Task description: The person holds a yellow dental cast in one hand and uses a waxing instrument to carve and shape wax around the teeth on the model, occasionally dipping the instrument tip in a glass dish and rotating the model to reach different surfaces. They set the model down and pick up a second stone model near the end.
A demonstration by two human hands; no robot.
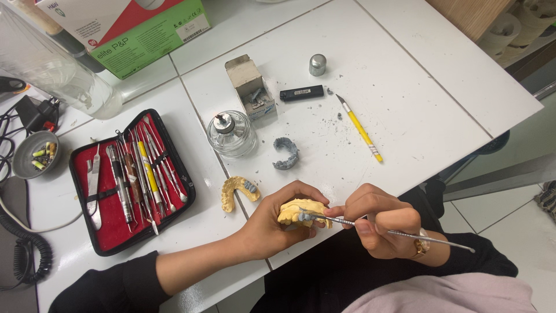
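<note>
Cast (301, 213), lower centre, sits clamped in my left grip (272, 223). My right grip (379, 223) pinches the carver (394, 232); I judge a slip could gouge the grey wax.

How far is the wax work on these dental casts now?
Looks done: a second yellow cast lies on the table with grey wax on one end, and a grey wax arch lies beside it. In hand: the left hand holds a yellow cast, the right hand puts a metal tool to grey wax on it. What is left cannot be told.
</note>
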